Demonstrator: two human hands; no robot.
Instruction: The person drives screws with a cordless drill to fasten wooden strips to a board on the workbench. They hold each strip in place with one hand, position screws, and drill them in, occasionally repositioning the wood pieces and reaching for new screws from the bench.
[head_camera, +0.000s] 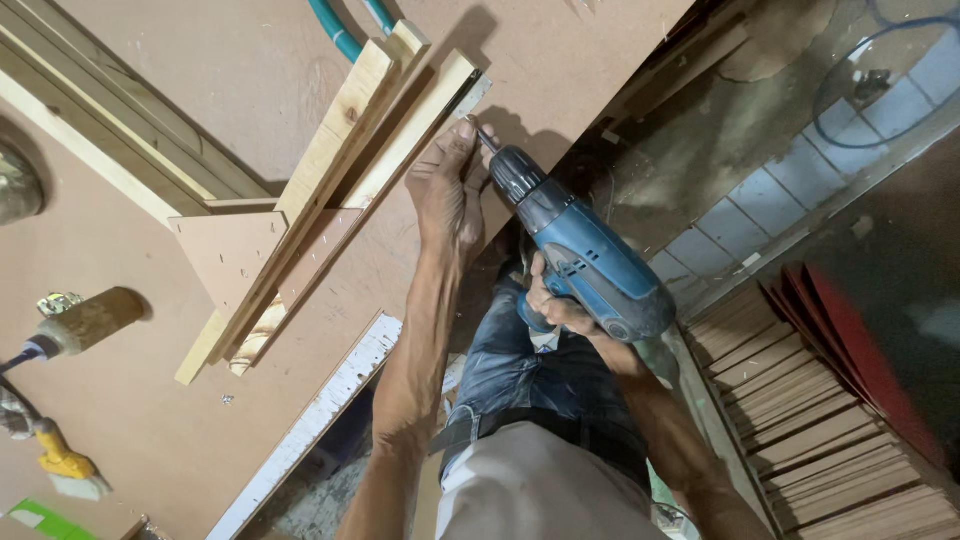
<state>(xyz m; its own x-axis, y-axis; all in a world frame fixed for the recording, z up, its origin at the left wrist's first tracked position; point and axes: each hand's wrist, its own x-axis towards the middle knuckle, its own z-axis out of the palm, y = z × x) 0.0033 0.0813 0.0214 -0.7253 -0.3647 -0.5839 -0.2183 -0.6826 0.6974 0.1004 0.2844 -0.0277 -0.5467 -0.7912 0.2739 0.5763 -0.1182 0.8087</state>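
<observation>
Left hand: the left hand (447, 195) lay flat on the board (150, 420), the fingers (458, 140) pressed together and pointing at the end of the slat (400, 140). The fingertips touched the slat just beside the drill bit.
Right hand: the right hand (556, 306) was wrapped around the handle of the drill (580, 250), the fingers closed on it.
Drill: blue and grey, tilted, its bit (485, 138) met the end of the slat, right next to the left fingertips.
Slat: pale wood, it lay diagonal on the board, beside a second, wider slat (330, 150); a flat brown piece (230, 250) lay across both.
Board: brown, wide, it carried all the parts.
Roller: a paint roller (90, 320) lay at the left, well apart from the hands.
Stack: thin wooden sheets (810, 430) stood at the right, on the floor.
</observation>
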